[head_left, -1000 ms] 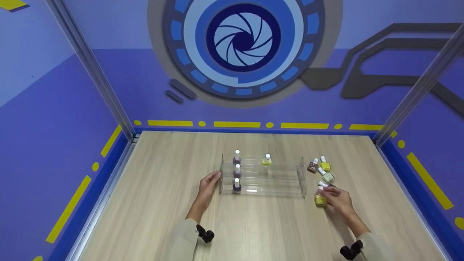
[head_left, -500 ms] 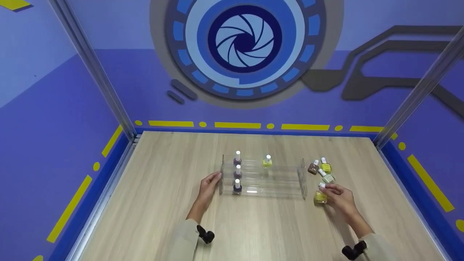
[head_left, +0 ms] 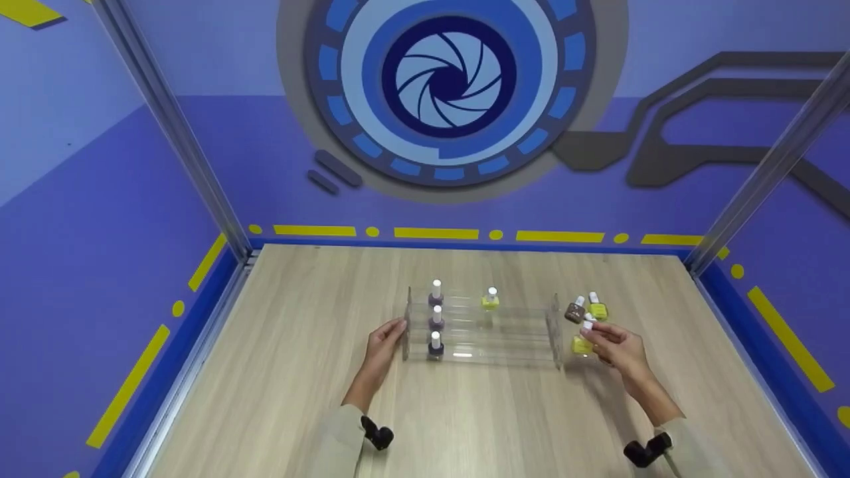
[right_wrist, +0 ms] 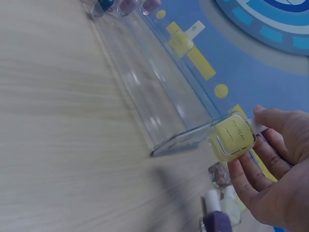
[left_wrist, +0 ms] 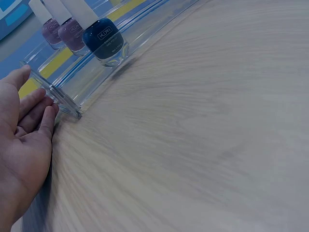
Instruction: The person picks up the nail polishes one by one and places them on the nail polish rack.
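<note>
A clear tiered display rack [head_left: 501,332] stands on the table. At its left end, my left hand [head_left: 384,343] touches the outer side panel with thumb and fingertips, the fingers relaxed. My right hand [head_left: 619,348], near the rack's right end, pinches a yellow nail polish bottle [right_wrist: 234,137] by its white cap, holding it above the table. On the rack's left side, two mauve bottles [head_left: 435,295] and a dark blue bottle [left_wrist: 105,41] stand one per tier. Farther right on the top tier is another yellow bottle [head_left: 490,302].
Beyond my right hand lie a brown bottle [head_left: 575,311] and a yellow bottle [head_left: 598,309]. A purple bottle [right_wrist: 217,221] and a pale bottle [right_wrist: 231,208] show below the hand in the right wrist view. Decorated wall panels [head_left: 438,212] enclose the table.
My right hand has lifted the yellow nail polish bottle and shifted it slightly toward the back and the rack. The left hand stays at the rack's side.
</note>
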Demonstrator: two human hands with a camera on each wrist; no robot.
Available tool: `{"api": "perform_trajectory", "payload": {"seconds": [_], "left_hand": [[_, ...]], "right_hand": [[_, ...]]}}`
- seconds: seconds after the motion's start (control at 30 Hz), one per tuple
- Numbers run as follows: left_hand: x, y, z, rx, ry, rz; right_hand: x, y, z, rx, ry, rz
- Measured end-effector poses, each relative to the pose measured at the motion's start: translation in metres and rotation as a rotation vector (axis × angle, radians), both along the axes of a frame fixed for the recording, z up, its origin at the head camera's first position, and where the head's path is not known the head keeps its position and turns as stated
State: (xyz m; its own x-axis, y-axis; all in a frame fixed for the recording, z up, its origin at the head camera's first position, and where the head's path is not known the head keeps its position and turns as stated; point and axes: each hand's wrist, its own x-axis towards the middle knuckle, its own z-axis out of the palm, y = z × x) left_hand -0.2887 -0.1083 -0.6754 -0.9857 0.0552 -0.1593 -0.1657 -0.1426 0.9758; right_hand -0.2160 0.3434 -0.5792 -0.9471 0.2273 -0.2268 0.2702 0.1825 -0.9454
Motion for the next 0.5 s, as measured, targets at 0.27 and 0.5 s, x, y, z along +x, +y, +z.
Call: {"api": "perform_trajectory", "payload": {"seconds": [0.27, 0.5], "left_hand": [[0.002, -0.001, 0.001, 0.013, -0.009, -0.003], [0.003, -0.001, 0.001, -0.007, 0.002, -0.003]], "right_hand": [[-0.013, -0.022, 0.012, 0.012, 0.042, 0.061], [-0.025, -0.044, 0.018, -0.048, 0.097, 0.098]]}}
